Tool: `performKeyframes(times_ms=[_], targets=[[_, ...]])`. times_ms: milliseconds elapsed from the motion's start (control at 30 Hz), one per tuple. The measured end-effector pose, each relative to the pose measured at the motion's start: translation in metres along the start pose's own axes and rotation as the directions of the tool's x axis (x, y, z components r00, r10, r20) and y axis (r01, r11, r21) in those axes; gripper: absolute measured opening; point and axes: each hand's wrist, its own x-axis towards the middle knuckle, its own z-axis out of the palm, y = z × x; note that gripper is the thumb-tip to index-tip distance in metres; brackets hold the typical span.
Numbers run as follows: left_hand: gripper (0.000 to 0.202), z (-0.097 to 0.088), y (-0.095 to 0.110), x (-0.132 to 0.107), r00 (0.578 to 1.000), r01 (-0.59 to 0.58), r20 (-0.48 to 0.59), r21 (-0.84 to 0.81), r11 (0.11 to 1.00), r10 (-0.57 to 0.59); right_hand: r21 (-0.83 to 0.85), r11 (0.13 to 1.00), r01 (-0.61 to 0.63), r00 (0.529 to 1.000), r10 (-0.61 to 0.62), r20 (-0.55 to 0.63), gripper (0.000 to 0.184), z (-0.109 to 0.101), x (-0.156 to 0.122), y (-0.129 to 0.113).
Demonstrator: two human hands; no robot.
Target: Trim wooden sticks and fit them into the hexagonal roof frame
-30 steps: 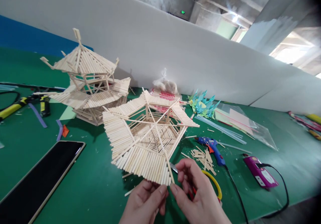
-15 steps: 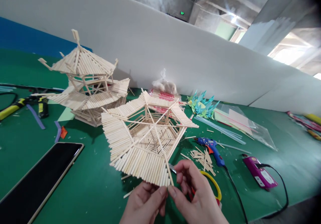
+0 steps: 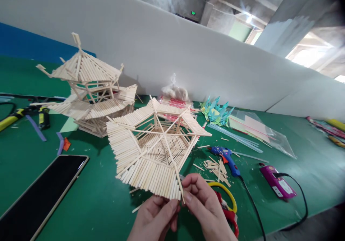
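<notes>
A six-sided model pavilion of wooden sticks [image 3: 151, 176], with slatted roof panels and crossing long sticks over its open middle, sits tilted in front of me. My left hand [image 3: 157, 216] pinches the near roof edge, thumb on top and fingers curled beneath. Just to its right, my right hand [image 3: 206, 207] is closed at the outer end of a long wooden stick [image 3: 174, 162] on the near right corner; its fingertips are partly hidden. Scissors [image 3: 234, 201] with yellow and red handles lie under and beside my right hand, which covers much of them.
A taller stick pavilion [image 3: 88, 97] stands back left, with a phone [image 3: 45, 194] nearer me. Right of the model are loose short sticks [image 3: 217, 169], a blue glue gun [image 3: 226, 158] with a cord and a purple box [image 3: 277, 183]. Blue-green folded paper [image 3: 215, 111] sits before the white partition [image 3: 215, 61].
My right hand has shifted slightly, uncovering more of the scissors' handles. The whole view has moved a little, while my left hand keeps its place on the roof edge.
</notes>
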Motion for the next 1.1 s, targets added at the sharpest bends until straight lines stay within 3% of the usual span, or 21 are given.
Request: performKeyframes(times_ms=[367, 700, 1100], targets=[[0.019, 0.005, -0.001, -0.001, 1.0, -0.018, -0.012, 0.007, 1.0, 0.018, -0.021, 1.0, 0.005, 1.0, -0.005, 0.0, 0.026, -0.004, 0.001, 0.007], [0.033, 0.019, -0.001, 0.005, 0.99, 0.017, -0.14, 0.016, 1.0, -0.015, -0.029, 0.999, -0.025, 0.995, 0.027, 0.093, 0.024, -0.006, 0.002, 0.005], [0.025, 0.019, 0.0, 0.002, 0.998, -0.026, -0.064, 0.011, 1.0, 0.027, -0.04, 0.998, -0.048, 0.996, 0.05, 0.07, 0.03, -0.004, 0.005, 0.004]])
